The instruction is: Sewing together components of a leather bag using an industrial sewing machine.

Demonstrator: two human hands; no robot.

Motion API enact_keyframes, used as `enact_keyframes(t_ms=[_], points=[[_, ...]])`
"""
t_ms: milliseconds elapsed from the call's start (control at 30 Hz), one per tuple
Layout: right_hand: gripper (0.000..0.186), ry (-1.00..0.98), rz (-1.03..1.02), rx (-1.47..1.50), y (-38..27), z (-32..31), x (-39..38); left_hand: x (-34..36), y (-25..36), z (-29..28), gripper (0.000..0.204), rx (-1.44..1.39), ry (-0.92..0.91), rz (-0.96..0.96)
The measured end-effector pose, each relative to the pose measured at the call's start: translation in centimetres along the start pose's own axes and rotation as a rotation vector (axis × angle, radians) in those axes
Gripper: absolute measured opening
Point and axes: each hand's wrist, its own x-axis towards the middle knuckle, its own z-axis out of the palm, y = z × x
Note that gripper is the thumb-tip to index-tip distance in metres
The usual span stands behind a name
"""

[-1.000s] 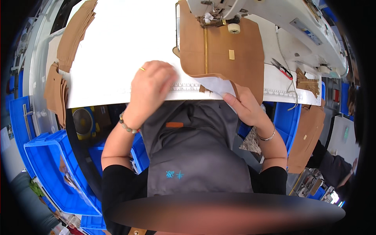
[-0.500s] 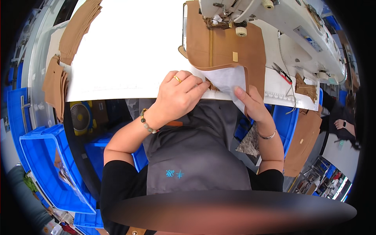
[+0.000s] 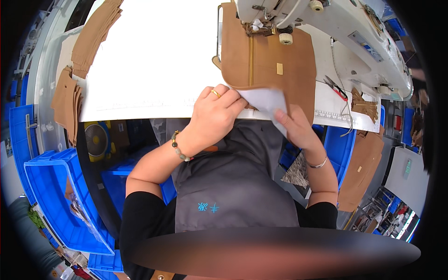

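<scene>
A brown leather-like panel (image 3: 295, 60) with a lengthwise zip (image 3: 252, 60) lies under the head of the sewing machine (image 3: 336, 21). Its near edge is turned up, showing a white backing (image 3: 263, 100). My left hand (image 3: 217, 109), with a ring and a beaded bracelet, pinches the panel's near left edge; its fingertips partly hide that spot. On the near right, my right hand (image 3: 298, 125) is closed on the turned-up part, thumb over the white backing. Both hands are at the table's front edge, over the printed ruler (image 3: 326, 115).
Red-handled thread snips (image 3: 337, 87) and brown scraps (image 3: 364, 105) lie right of the panel. Stacked brown pieces (image 3: 95, 39) sit at the table's left. Blue crates (image 3: 37, 163) stand below left; more brown panels (image 3: 364, 168) hang at lower right.
My right hand has shifted slightly left, folding the white-backed part lower and to the left. My left hand has moved only a little. A person at the far right has mostly left the view.
</scene>
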Motion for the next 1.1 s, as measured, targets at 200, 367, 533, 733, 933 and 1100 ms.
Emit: enact_keyframes(t_ms=[200,367,533,733,933,1100], points=[[0.051,0.289,-0.155,-0.272,1.0,-3.0,-0.6,0.5,2.3,-1.0,0.015,0.123,-0.177,0.05],[0.04,0.595,0.027,0.094,3.7,-10.6,0.2,1.9,4.4,0.1,0.018,0.602,-0.326,0.186],[0.038,0.186,0.207,0.252,6.4,-11.9,-1.0,1.5,4.1,0.1,0.019,0.575,-0.307,0.151],[0.038,0.298,-0.255,-0.826,8.5,-7.3,-0.8,1.0,3.8,0.7,0.018,0.493,-0.245,0.06],[0.039,0.274,-0.314,-0.923,7.8,-7.4,0.6,0.6,3.9,1.0,0.017,0.455,-0.269,0.038],[0.039,0.239,-0.33,-0.984,7.4,-7.7,1.0,0.5,3.9,1.1,0.015,0.436,-0.255,0.05]])
